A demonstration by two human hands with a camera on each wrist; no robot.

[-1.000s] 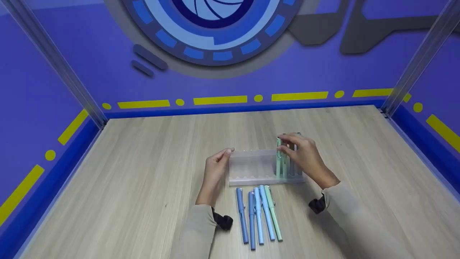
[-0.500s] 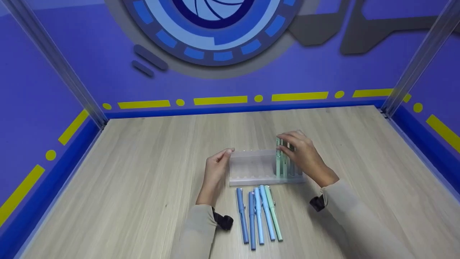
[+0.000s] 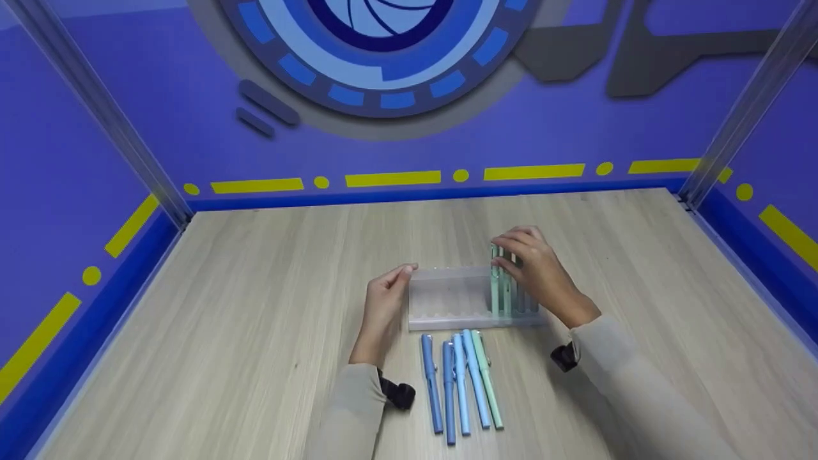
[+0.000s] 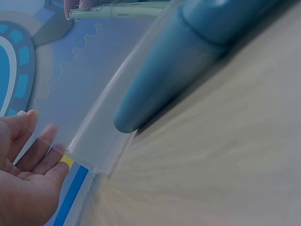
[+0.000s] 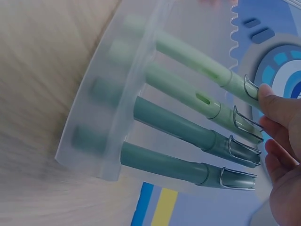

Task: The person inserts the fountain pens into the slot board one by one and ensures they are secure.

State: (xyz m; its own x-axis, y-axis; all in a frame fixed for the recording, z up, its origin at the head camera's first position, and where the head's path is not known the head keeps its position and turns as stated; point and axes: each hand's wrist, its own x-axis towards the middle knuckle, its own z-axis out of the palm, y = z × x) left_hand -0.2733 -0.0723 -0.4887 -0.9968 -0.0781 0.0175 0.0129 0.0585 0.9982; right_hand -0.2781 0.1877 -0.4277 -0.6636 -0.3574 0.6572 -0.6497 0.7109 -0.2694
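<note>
Toward the right side of the translucent pen rack (image 3: 447, 294), the leftmost of four racked pens, a pale green clip pen (image 5: 193, 59), stands upright with its lower end in the rack's base. The governing relation, in my judgement: the pen's long axis runs vertically, straight down from the right hand (image 3: 540, 265), which is the nearer hand and pinches its top beside the clip, thumb against fingers. To its right stand a second pale green pen (image 5: 181, 92) and two dark green pens (image 5: 174, 127), likewise upright. At the opposite end, the left hand (image 3: 385, 300) pinches the rack's left edge, well apart from the pen. Nearer the person, on the bench (image 3: 223, 319), a mint green pen (image 3: 489, 383), two light blue pens (image 3: 463, 390) and two dark blue pens (image 3: 432, 386) lie lengthwise toward the person.
</note>
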